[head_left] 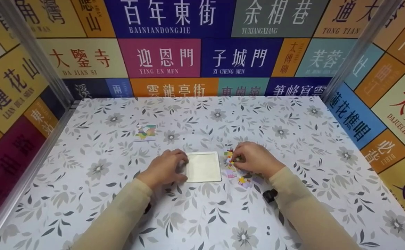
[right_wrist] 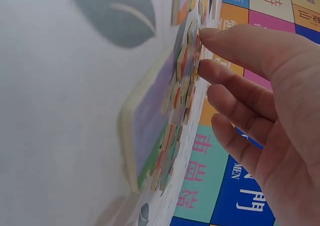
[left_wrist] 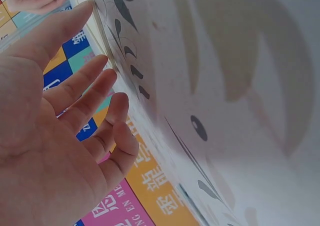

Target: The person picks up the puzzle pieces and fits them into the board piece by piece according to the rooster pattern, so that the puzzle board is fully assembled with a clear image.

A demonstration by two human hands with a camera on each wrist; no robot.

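A shallow cream-coloured tray (head_left: 203, 168) with a raised white rim lies in front of me. My left hand (head_left: 166, 167) is at its left side, thumb and fingers spread, fingertips right at the tray's edge (left_wrist: 101, 38). To the tray's right lie several colourful jigsaw puzzle pieces (head_left: 244, 181). Over them is my right hand (head_left: 256, 159), thumb and forefinger tips down at the pieces with a gap between them. A purple-and-green corner piece (right_wrist: 150, 118) lies nearest the camera in the right wrist view.
A small colourful picture card (head_left: 145, 133) lies farther back on the left. The table (head_left: 119, 201) has a grey floral cover. Panels with large lettering (head_left: 159, 57) rise behind and at both sides, with clear corner posts (head_left: 37, 52).
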